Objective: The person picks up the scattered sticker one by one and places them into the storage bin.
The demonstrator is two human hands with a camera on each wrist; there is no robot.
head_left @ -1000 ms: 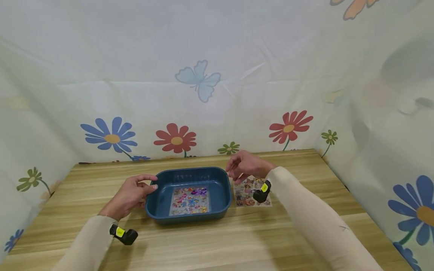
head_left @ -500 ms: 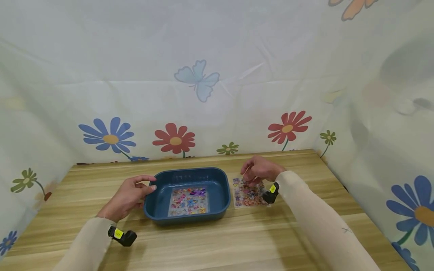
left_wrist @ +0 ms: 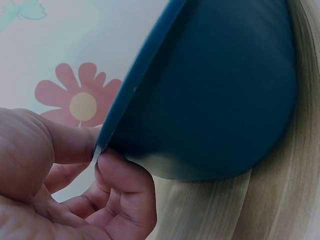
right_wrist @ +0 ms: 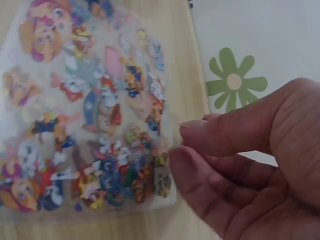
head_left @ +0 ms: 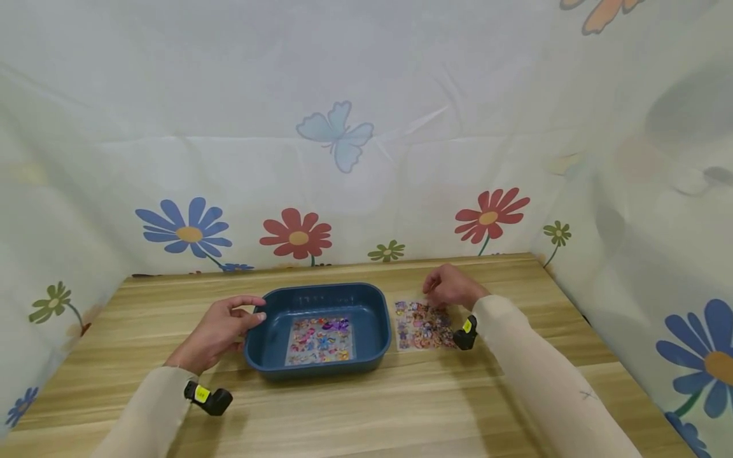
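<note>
The clear, colourful, rectangular plastic sheet [head_left: 417,329] by the right hand [head_left: 453,287] should handle floppy and slippery; pinch its edge. The left hand [head_left: 220,329] pinches the blue oblong tray [head_left: 321,369]; the right's hold is unclear.

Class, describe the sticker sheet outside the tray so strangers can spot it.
On the wooden table sits a blue tray. Right of it, by the right hand, is the sticker sheet; unlike the sheet inside, its stickers look browner overall.
</note>
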